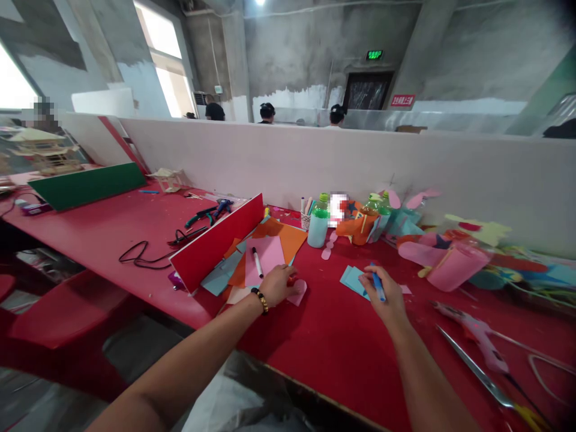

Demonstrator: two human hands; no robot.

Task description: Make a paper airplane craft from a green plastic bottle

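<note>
My left hand [279, 284], with a beaded bracelet at the wrist, is low over the table with fingers and thumb apart. Beside its thumb is a pink paper cutout [299, 294] with a rounded end; whether they touch is unclear. A blue marker [378, 284] is gripped in my right hand [386, 295], tilted over the table. Light-blue paper pieces [353, 279] lie overlapping just left of that hand, partly behind its fingers. Close to my left hand, a black-and-white marker [257, 262] rests on a pink sheet [272, 249] among orange and blue sheets.
A red upright board [220, 240] stands at left. Paper-wrapped bottles [318, 228] and a pen holder [306, 221] line the back. On the right lie a pink-wrapped bottle [459, 266], a glue gun [481, 342] and scissors [477, 369]. Pliers [200, 217] lie beyond the board.
</note>
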